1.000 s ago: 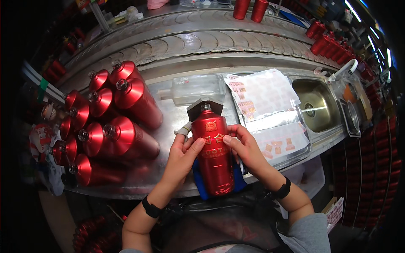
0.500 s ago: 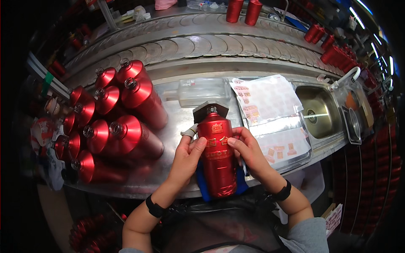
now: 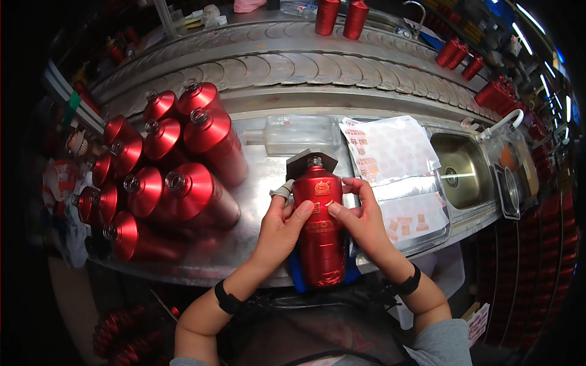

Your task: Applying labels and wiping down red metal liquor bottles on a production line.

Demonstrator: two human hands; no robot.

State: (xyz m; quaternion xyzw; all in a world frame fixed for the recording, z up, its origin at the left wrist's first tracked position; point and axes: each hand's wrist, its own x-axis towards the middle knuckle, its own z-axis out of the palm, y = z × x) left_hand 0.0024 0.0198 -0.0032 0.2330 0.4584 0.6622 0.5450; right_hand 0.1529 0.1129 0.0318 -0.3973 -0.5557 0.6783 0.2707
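A red metallic glass bottle (image 3: 321, 244) with gold lettering leans in front of me, its neck toward the far side. My left hand (image 3: 282, 222) grips its left side, thumb pressed on the gold lettering. From the right, my right hand (image 3: 361, 218) holds the bottle the same way, its thumb also on the lettering. A whitish wrap covers a left fingertip. Behind the bottle's neck is a dark angular block (image 3: 312, 162). Blue cloth (image 3: 297, 271) lies under the bottle's lower end. The fingers behind the bottle are partly hidden.
Several red bottles (image 3: 204, 195) crowd the left of the metal table (image 3: 259, 183). A clear bottle (image 3: 302, 135) lies beyond my hands. Transfer sheets (image 3: 390, 149) lie to the right, beside a sink (image 3: 461, 168). A plated conveyor (image 3: 293, 68) runs along the back, with red bottles (image 3: 355, 19) beyond.
Both thumbs have moved closer together across the gold lettering and cover more of it. The whole view has shifted slightly; both hands still hold the bottle.
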